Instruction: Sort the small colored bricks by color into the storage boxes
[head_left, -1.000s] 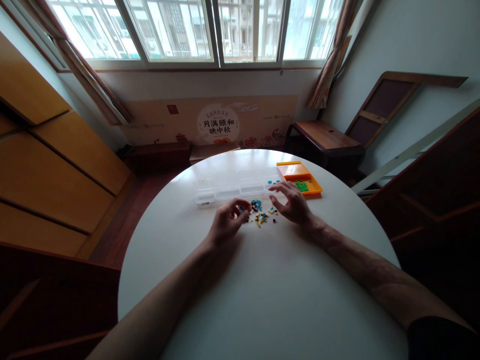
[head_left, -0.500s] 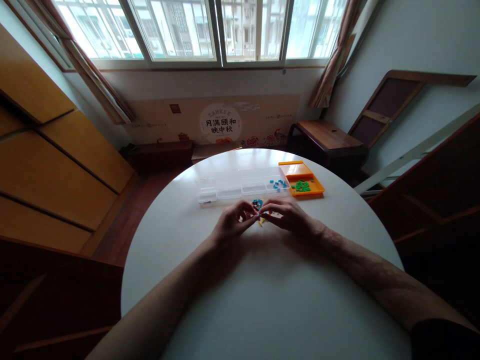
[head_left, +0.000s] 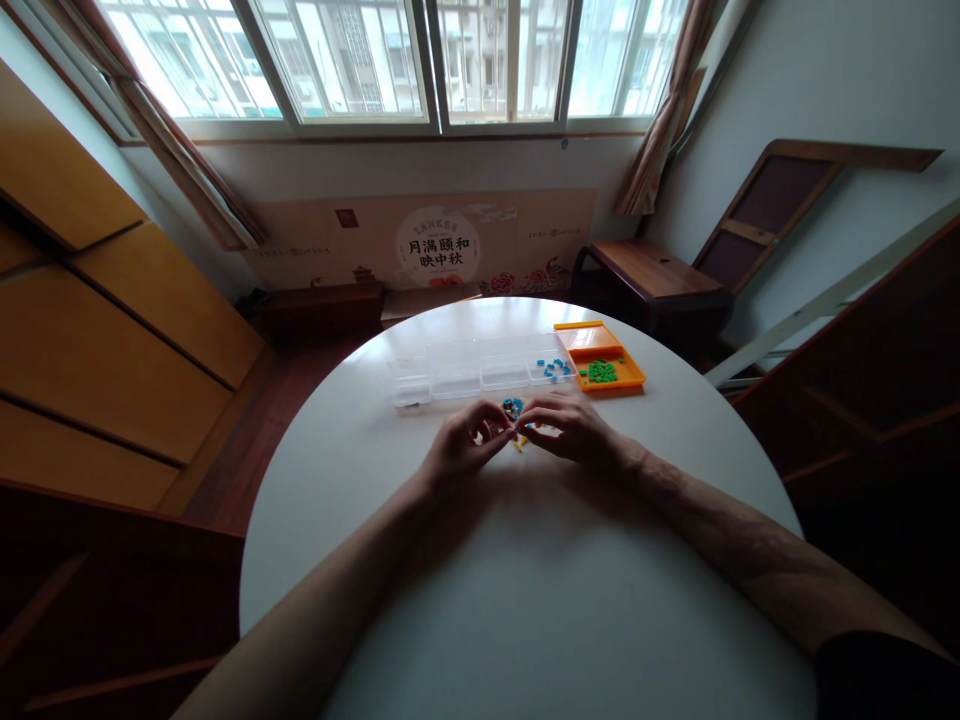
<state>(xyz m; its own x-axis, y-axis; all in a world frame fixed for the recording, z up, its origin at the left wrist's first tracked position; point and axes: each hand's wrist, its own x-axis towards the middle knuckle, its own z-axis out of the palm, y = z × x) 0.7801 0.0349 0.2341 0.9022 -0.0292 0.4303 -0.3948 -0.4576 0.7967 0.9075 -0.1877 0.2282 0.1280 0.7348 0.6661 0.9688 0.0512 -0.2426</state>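
Observation:
My left hand (head_left: pixel 471 438) and my right hand (head_left: pixel 568 428) meet over the white round table (head_left: pixel 570 590), thumbs and fingertips pinched together. Whatever sits between the fingertips is too small to name. Just beyond and beneath them lies a pile of small mixed pieces (head_left: pixel 513 407), blue, dark and other colours, partly hidden by the fingers. A few yellow pieces (head_left: pixel 520 443) lie under the fingertips. Behind the hands stands a clear plastic compartment box (head_left: pixel 456 382) with small blue pieces (head_left: pixel 553 369) in its right-hand section.
An orange tray (head_left: pixel 634 380) holding small green pieces (head_left: pixel 601 372) adjoins the clear box on the right. Beyond the table are a wooden bench (head_left: pixel 655 268) and a printed panel (head_left: pixel 300 232) below the window. Wooden cabinets (head_left: pixel 142 350) stand to the left.
The whole view has shifted slightly, so everything appears a little further left. Both hands keep nearly the same pinched pose over the pieces.

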